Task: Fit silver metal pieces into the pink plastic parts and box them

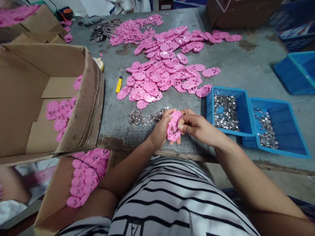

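Close to the table's front edge, my left hand (162, 128) is closed around a pink plastic shell (174, 126), its inner side facing up. Small metal pieces sit in the lower part of that shell. My right hand (193, 124) touches the shell's right edge with thumb and fingers pinched; whether a small metal piece is between them is hidden. Just beyond my left hand lie loose piles of small metal pieces (136, 118). Farther back spreads a large heap of pink shells (157, 77).
Two blue bins (251, 123) with metal pieces stand at right. A yellow screwdriver (119, 84) lies left of the heap. An open cardboard box (94, 95) holds pink shells; another box (50, 193) of them sits below. Dark flat pieces (103, 29) lie at the back.
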A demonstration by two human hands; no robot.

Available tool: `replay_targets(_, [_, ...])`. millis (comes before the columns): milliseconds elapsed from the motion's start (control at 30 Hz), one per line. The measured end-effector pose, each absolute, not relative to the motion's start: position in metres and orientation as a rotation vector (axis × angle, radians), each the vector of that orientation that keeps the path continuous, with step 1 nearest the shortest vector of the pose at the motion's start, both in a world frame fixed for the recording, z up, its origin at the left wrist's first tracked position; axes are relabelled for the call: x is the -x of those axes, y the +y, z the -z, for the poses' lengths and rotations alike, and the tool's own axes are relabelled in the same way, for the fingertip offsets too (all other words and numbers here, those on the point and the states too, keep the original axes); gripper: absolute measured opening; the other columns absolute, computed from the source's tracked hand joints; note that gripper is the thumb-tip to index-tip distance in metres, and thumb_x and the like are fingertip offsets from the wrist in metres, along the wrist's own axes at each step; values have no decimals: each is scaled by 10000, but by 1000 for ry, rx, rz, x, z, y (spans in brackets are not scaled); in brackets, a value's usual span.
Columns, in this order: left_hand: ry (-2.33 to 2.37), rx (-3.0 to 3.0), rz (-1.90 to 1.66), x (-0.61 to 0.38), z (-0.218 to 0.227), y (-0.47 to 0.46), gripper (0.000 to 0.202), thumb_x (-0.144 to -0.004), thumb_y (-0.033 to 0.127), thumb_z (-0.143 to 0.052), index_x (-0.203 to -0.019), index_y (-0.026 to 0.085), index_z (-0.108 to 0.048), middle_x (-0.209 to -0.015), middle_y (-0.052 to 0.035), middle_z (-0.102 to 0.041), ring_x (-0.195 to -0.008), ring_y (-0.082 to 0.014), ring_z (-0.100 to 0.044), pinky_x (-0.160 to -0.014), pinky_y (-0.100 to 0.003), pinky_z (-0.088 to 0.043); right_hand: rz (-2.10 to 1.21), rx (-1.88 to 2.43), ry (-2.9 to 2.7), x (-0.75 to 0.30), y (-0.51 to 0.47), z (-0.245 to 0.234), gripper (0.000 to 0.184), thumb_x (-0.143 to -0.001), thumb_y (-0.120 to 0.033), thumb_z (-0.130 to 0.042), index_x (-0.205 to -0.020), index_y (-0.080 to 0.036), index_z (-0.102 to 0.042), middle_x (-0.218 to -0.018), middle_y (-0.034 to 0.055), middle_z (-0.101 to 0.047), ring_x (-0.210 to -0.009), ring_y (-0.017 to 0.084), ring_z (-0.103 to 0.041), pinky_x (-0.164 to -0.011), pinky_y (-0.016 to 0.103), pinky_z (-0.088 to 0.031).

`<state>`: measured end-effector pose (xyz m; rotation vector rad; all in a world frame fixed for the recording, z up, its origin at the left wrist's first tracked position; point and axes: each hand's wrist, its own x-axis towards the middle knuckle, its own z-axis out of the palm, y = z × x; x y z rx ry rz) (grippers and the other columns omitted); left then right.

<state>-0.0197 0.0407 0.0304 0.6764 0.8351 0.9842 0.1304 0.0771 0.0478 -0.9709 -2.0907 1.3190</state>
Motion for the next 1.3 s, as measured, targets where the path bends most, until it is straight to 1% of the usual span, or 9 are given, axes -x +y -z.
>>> replay_targets(100, [817,-673,-974,19,-30,41,637,-764,504,-497,-1290,181,-339,-642,10,-602,-331,-152,-555,-244,-195,-319,-1312,987,-2075,-130,77,-47,251,-826,-346,-572,-620,-203,-575,-795,47,-546,-824,191,-537,-740,314,-473])
replay_targets(233, [792,-654,-979,19,-32,40,600,-734,483,-526,-1240,191,-387,-736,-7,-624,-377,-142,-588,-266,-194,-358,-1277,1051,-1983,-130,73,-42,201,-797,-331,-618,-650,-195,-604,-899,56,-594,-867,199,-564,-808,354,-474])
replay_targets(433, [798,-737,-947,23,-33,37,603,-607,187,-619,-1167,195,-396,-920,-44,-640,-510,-164,-663,-342,-203,-452,-1272,1098,-1787,-130,66,-33,178,-782,-350,-671,-684,-202,-670,-982,59,-618,-927,211,-593,-871,384,-473])
replay_targets(633, [854,-776,-957,24,-30,36,591,-622,151,-612,-1177,191,-412,-980,-64,-642,-524,-151,-667,-363,-198,-464,-1227,1099,-1816,-129,63,-33,231,-825,-388,-640,-694,-204,-685,-991,60,-625,-967,210,-590,-904,377,-455])
replay_targets(867, [933,-804,-959,22,-28,37,602,-597,126,-575,-1179,171,-428,-880,-45,-660,-456,-133,-636,-350,-187,-426,-1241,1121,-1743,-127,59,-31,284,-822,-440,-630,-679,-196,-640,-984,65,-635,-912,205,-593,-833,359,-478])
replay_targets(967, [946,-813,-966,22,-27,38,622,-593,112,-561,-1196,162,-419,-777,-18,-661,-449,-138,-630,-352,-183,-409,-1257,1133,-1624,-127,58,-27,227,-822,-409,-628,-722,-206,-645,-981,66,-637,-874,204,-600,-716,331,-494])
replay_targets(1100, [936,-757,-992,19,-25,34,653,-576,96,-543,-1207,173,-390,-703,4,-672,-439,-124,-610,-365,-166,-369,-1145,1131,-1514,-131,59,-22,114,-801,-338,-651,-752,-237,-672,-972,69,-659,-931,230,-604,-757,372,-479])
replay_targets(1167, [929,-734,-988,22,-23,31,620,-573,76,-528,-1171,183,-402,-679,15,-668,-430,-107,-592,-371,-155,-339,-1080,1187,-1474,-131,64,-19,141,-753,-338,-695,-662,-238,-658,-921,89,-673,-878,245,-608,-719,395,-466])
replay_targets(1300, [839,-743,-977,50,-27,17,513,-621,53,-553,-1095,208,-433,-704,5,-669,-461,-124,-607,-407,-180,-355,-975,1324,-1357,-125,77,-7,288,-595,-467,-787,-512,-258,-608,-791,119,-659,-790,288,-604,-682,469,-430])
